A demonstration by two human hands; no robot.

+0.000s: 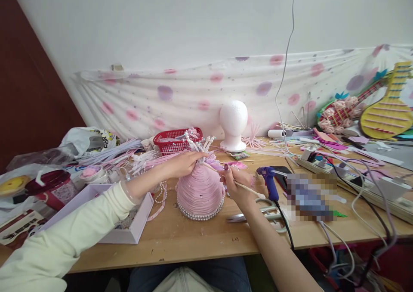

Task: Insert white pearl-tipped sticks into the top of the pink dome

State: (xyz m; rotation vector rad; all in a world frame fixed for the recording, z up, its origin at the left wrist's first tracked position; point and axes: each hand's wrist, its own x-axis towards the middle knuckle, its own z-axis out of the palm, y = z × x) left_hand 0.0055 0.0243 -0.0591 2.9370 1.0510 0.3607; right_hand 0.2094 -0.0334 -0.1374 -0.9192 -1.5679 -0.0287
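Wooden surface, cluttered, carried everything; pale box stood at its left front. Pink cap sat mid-surface, set in from the front edge, right of the box; couldn't tell if its rim fully touched the wood. White foam head stood behind it, red basket also behind, more to the left. Scissors lay right of the cap, blue glue gun farther right. Left hand was pinched around white stems at the cap's top, fingertip contact partly hidden; right hand pinched a thin stick between thumb and fingers. Risks: the stick could have snagged or dented the pink strands if pushed too hard; stems could have bent or pulled loose under a tight left grip; the right forearm, passing over the scissors, could have knocked them if lowered. Cap pointed crown up, beaded rim down toward the person, central axis roughly upright. Stick's long axis ran slantwise, from the cap's top down rightward, whitish end toward the scissors.
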